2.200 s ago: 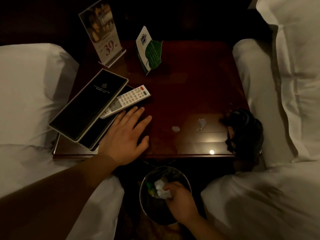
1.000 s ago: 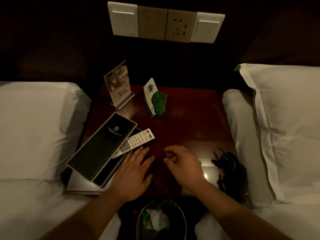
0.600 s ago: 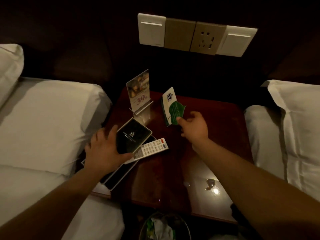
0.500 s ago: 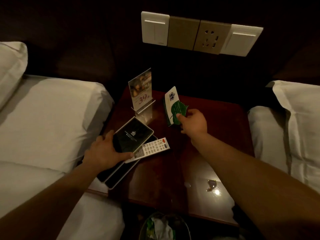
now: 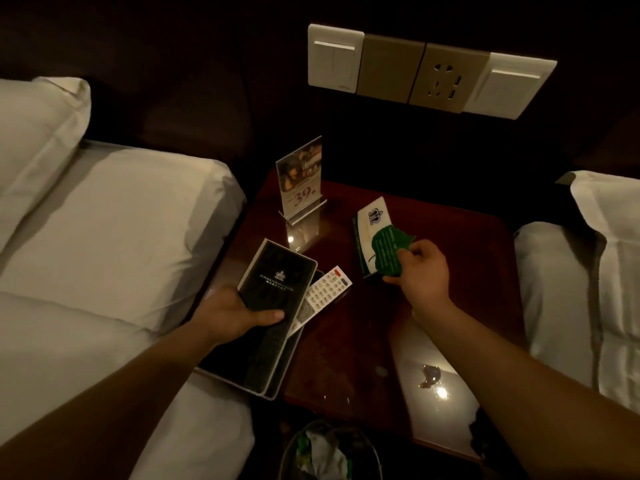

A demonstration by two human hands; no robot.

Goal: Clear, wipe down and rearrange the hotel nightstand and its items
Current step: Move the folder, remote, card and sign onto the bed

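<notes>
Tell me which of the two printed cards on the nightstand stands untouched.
The price card in its clear stand, at the back left. The right hand holds the other, the green leaf card.

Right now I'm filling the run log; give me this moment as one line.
left hand: grips black folder | right hand: pinches green leaf card | remote: on nightstand | wiping: not started

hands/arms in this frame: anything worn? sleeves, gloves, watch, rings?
Both arms are bare for all that shows, from the frame edge to the wrist: no sleeves in view. The left hand and right hand are ungloved. No watch, band or bracelet shows at either wrist, and no rings on the visible fingers, though the light is dim and some fingers are hidden. No markings can be made out.
</notes>
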